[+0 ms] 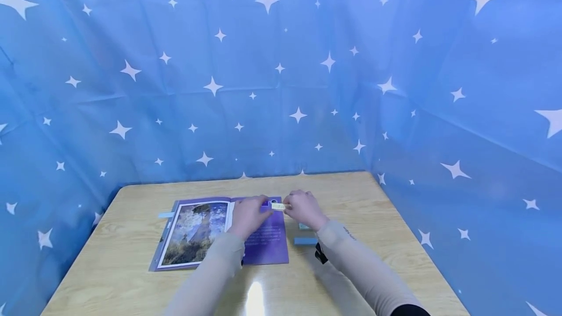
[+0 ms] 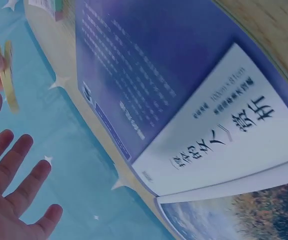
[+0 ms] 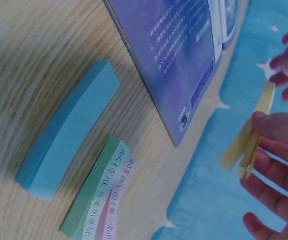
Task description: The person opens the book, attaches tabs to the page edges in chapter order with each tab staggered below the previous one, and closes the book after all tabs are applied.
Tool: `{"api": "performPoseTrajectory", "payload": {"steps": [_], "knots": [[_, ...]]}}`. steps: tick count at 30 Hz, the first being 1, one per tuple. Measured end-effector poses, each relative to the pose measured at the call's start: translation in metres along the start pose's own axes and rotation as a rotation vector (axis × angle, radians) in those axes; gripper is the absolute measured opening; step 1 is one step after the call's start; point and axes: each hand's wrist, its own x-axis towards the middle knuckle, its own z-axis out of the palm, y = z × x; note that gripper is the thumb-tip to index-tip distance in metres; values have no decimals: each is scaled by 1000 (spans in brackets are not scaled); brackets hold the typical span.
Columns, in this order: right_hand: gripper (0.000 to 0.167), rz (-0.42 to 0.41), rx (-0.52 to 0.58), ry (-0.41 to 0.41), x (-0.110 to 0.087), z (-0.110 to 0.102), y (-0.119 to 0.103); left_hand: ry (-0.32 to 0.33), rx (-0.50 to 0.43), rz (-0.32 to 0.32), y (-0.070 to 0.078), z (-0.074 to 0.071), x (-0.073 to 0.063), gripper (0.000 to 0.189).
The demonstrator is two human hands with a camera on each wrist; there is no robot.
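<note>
My right hand (image 1: 304, 208) pinches a small yellow sticky-note pad (image 1: 278, 206) between thumb and fingers. In the right wrist view, the pad (image 3: 246, 135) looks parted into layers at its lower end. My left hand (image 1: 249, 216) is close by on the left, its fingers (image 2: 31, 180) loosely spread and apart from the pad in the left wrist view. Beneath both hands lies an open book (image 1: 265, 252) with a purple text page on the right and a painting (image 1: 195, 233) on the left. A pale blue tab (image 1: 166, 215) juts from the book's left edge.
Right of the book, a blue sticky-note pad (image 3: 68, 135) lies on the wooden table (image 1: 351, 199). Next to it sits a green pad (image 3: 91, 195) with white and pink strips bearing writing. A blue star-patterned curtain (image 1: 263, 62) surrounds the table's back and sides.
</note>
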Motion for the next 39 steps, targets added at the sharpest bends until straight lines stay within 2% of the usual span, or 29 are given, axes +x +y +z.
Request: {"api": "performPoseTrajectory", "payload": {"steps": [9,20,26,31,35,39], "knots": [[16,-62,-45,17,-1,-5,-6,-21,60,92,9,0,3,38],[16,-115,-33,-8,-6,-3,-11,-14,89,125,5,6,0,33],[16,-159,-6,19,-6,-4,-3,1,129,142,7,5,7,21],[17,-164,25,41,-2,-4,2,0,175,165,6,2,13,20],[29,-144,93,55,1,-8,6,9,192,197,5,-4,17,20],[49,-72,172,49,1,-11,10,26,176,198,4,-11,18,20]]}}
